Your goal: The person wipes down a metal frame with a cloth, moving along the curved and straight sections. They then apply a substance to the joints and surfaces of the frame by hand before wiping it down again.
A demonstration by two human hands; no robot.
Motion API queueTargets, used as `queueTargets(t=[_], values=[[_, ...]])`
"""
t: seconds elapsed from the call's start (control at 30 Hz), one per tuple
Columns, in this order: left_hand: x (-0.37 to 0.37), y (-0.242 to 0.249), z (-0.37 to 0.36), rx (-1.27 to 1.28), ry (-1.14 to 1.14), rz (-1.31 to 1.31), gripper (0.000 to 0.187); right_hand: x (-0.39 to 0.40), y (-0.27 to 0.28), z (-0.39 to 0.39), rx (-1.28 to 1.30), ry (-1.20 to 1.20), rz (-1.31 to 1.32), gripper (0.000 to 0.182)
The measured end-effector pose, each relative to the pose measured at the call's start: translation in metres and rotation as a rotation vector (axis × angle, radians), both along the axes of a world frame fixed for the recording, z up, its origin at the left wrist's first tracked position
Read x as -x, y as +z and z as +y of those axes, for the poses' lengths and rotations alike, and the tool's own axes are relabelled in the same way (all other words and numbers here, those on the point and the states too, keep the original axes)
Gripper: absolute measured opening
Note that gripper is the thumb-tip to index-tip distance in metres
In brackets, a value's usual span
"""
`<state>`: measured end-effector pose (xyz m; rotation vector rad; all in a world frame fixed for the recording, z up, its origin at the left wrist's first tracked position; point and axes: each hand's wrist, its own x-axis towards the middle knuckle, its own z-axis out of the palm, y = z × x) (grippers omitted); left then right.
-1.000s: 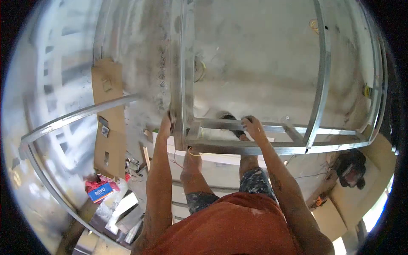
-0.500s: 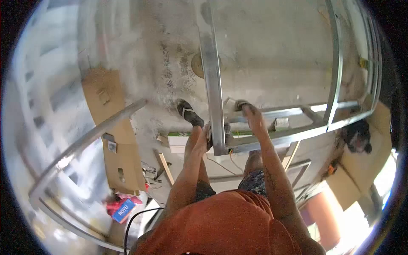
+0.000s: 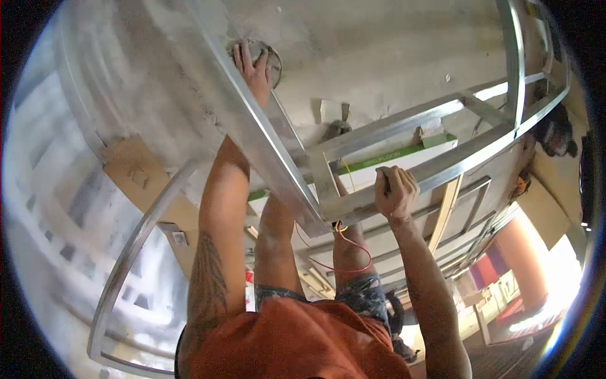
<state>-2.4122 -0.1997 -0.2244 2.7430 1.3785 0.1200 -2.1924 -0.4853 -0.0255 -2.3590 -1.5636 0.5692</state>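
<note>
My left hand reaches past the long metal tube, its fingers spread over a round disc-like patch on the floor. My right hand is closed at the lower rail of the metal frame, knuckles up, and covers part of that rail. Between the two hands the long tube runs down to a corner near my knees. Yellow, red and dark wires come out at this corner, and a red one loops below it.
A white and green box lies beneath the frame. Cardboard is on the floor at left, near a bent metal tube. Wooden strips and more metal lengths lie at right. A dark sandalled foot stands beyond the rail.
My left hand has moved from near the tube's lower end out to the round patch. My right hand has drawn back to the rail and closed. The view has turned, so the tube now slants.
</note>
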Motion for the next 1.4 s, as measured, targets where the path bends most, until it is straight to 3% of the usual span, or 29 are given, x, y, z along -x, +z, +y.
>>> queueTargets(t=[0.07,0.1,0.17,0.23,0.27,0.37,0.5,0.57,0.63,0.67,0.73,0.77,0.83,0.9,0.97,1.0,1.03,1.1,1.2,1.3,1.4], values=[[-0.004,-0.012,-0.028,0.172,0.023,-0.065,0.046,0.0,0.002,0.003,-0.06,0.003,0.041,0.004],[0.0,-0.007,-0.055,0.241,-0.043,-0.041,0.04,0.0,0.005,0.007,-0.065,0.005,0.056,0.007],[0.029,-0.052,-0.123,0.352,-0.245,-0.074,0.033,-0.002,0.007,0.009,-0.088,0.001,0.071,0.008],[0.016,0.006,-0.152,0.489,-0.414,-0.007,0.027,-0.002,0.004,0.006,-0.106,0.02,0.089,0.01],[0.012,0.002,-0.16,0.487,-0.421,-0.005,0.027,-0.002,0.004,0.006,-0.109,0.012,0.088,0.01],[0.006,-0.002,-0.157,0.708,-0.834,0.134,0.023,-0.004,0.008,0.007,-0.104,0.081,0.11,0.014],[0.025,-0.017,-0.145,0.73,-0.877,-0.056,0.023,-0.004,0.005,0.003,-0.161,0.078,0.139,0.016],[0.03,-0.015,-0.138,0.252,-0.692,-0.184,0.024,-0.003,0.001,0.002,-0.172,0.065,0.127,0.015],[0.006,-0.028,-0.094,0.733,-0.127,0.246,0.026,-0.006,-0.002,-0.002,-0.15,0.083,0.117,0.016],[0.019,-0.055,-0.064,0.671,-0.237,0.334,0.03,-0.006,0.0,-0.001,-0.134,0.102,0.114,0.015],[0.041,-0.056,-0.014,0.127,-0.302,0.124,0.035,-0.006,0.001,-0.001,-0.119,0.119,0.108,0.014],[0.032,-0.052,-0.004,0.131,-0.3,0.128,0.035,-0.006,0.001,-0.002,-0.116,0.113,0.118,0.012],[0.013,-0.04,0.004,0.068,-0.034,-0.328,0.041,-0.002,0.002,-0.002,-0.115,0.108,0.139,0.012],[0.007,-0.034,-0.039,0.128,0.226,-0.46,0.045,-0.002,-0.002,0.001,-0.114,0.078,0.075,0.011],[-0.003,-0.026,-0.118,0.391,0.574,-0.649,0.051,0.001,0.001,0.004,-0.106,0.075,0.067,0.011],[-0.006,-0.015,-0.159,0.409,0.676,-0.528,0.054,0.001,0.002,0.008,-0.093,0.067,0.055,0.011],[0.007,-0.031,-0.201,0.4,0.694,-0.464,0.058,0.0,0.006,0.01,-0.062,0.075,0.077,0.01],[0.015,-0.02,-0.255,0.659,0.842,-0.457,0.06,-0.001,0.008,0.01,-0.052,0.079,0.093,0.009],[0.02,-0.014,-0.276,0.794,0.967,-0.478,0.061,0.0,0.011,0.011,-0.017,0.087,0.107,0.01],[0.011,-0.016,-0.241,0.765,0.968,-0.515,0.063,0.0,0.005,0.01,-0.047,0.103,0.054,0.015],[-0.003,-0.025,-0.154,0.597,0.886,-0.54,0.064,-0.001,0.006,0.012,-0.026,0.113,0.084,0.015]])
